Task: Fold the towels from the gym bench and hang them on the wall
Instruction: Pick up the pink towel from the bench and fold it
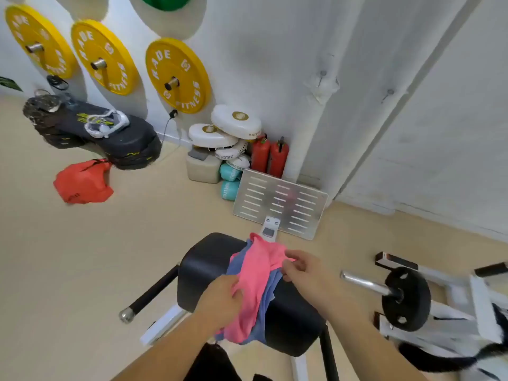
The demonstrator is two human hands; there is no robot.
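Note:
A pink towel [257, 273] lies crumpled over a blue towel [268, 291] on the black padded gym bench [203, 270]. My left hand [220, 301] grips the pink towel at its near left part. At the towel's far right edge, my right hand [302, 266] pinches the pink cloth. Both towels hang a little over the bench's near side. On the white wall [357, 64] above, two small hooks [323, 74] [389, 92] stick out.
A metal foot plate [280, 203] stands beyond the bench. Yellow weight plates [177, 75] hang on the wall at left. White pads, two red extinguishers [269, 158], a red bag [82, 182] and black mats lie on the floor. A barbell plate [405, 298] is at right.

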